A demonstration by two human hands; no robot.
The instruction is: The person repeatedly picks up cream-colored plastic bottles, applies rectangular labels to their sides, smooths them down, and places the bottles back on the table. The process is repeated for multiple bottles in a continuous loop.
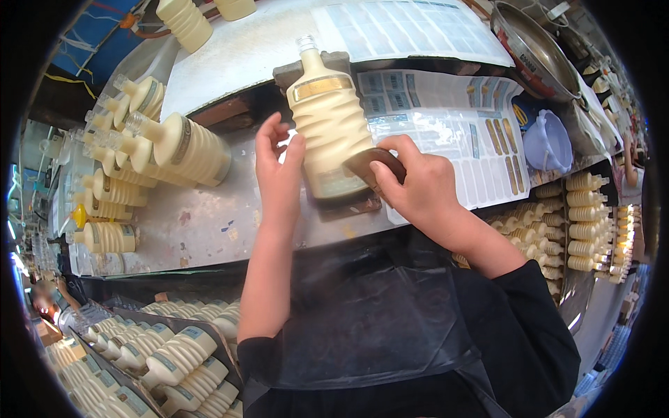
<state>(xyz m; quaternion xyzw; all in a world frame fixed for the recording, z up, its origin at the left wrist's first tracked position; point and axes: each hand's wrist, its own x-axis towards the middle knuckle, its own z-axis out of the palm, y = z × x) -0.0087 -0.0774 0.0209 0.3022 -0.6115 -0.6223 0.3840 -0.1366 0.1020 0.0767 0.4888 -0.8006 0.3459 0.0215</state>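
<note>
A cream, wavy-ribbed bottle [327, 125] with a bare glass neck lies tilted back on a small dark support [289, 73] in the middle of the bench. Across its shoulder runs a gold label [324, 86]. My right hand [426, 182] grips a dark brown, flat scraper [373, 166], whose edge is at the bottle's lower right side. Beside the bottle's left side, my left hand [277, 164] is raised with fingers apart and a little curled, holding nothing. Right of the bottle, a sheet of decals [453, 132] carries gold strips and pale blue pieces.
Several cream bottles [191, 150] stand along the bench's left side. A larger decal sheet [418, 28] lies on the white board at the back. To the right are a metal basin [536, 49] and a lilac bucket [548, 143]. Crated bottles [178, 355] fill the lower left.
</note>
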